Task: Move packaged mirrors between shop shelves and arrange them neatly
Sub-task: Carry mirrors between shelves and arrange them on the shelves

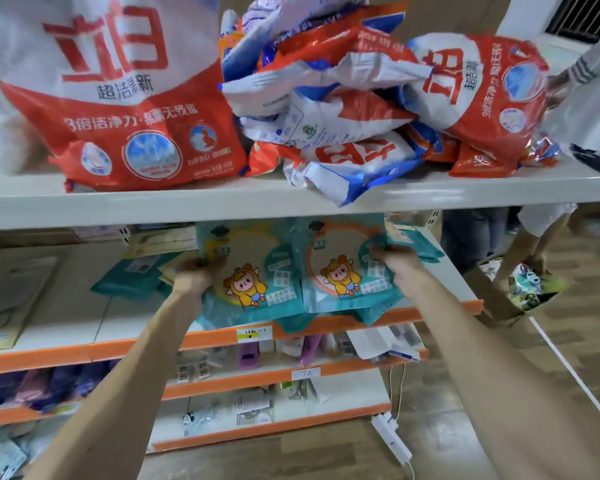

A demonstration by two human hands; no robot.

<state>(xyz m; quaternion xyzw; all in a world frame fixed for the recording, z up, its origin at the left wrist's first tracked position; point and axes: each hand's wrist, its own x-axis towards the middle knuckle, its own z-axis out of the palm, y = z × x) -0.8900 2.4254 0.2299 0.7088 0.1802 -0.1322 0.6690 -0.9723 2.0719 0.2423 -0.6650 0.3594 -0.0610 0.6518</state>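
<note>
Two teal packaged mirrors with a yellow cartoon figure lie side by side on the second shelf [84, 327]. My left hand [196, 275] grips the left edge of the left mirror pack [250, 271], which has a yellow ring. My right hand [399, 263] grips the right edge of the right mirror pack [336, 268], which has an orange ring. Both packs overhang the shelf's orange front edge. More teal packs [125, 285] lie behind and under them, partly hidden.
The top shelf [222, 199] carries large red-and-white detergent bags [125, 109] and a crumpled pile [326, 98] overhanging its edge. Lower shelves hold small packaged goods. A person with a bag [530, 282] stands at the right. A white power strip [392, 436] lies on the floor.
</note>
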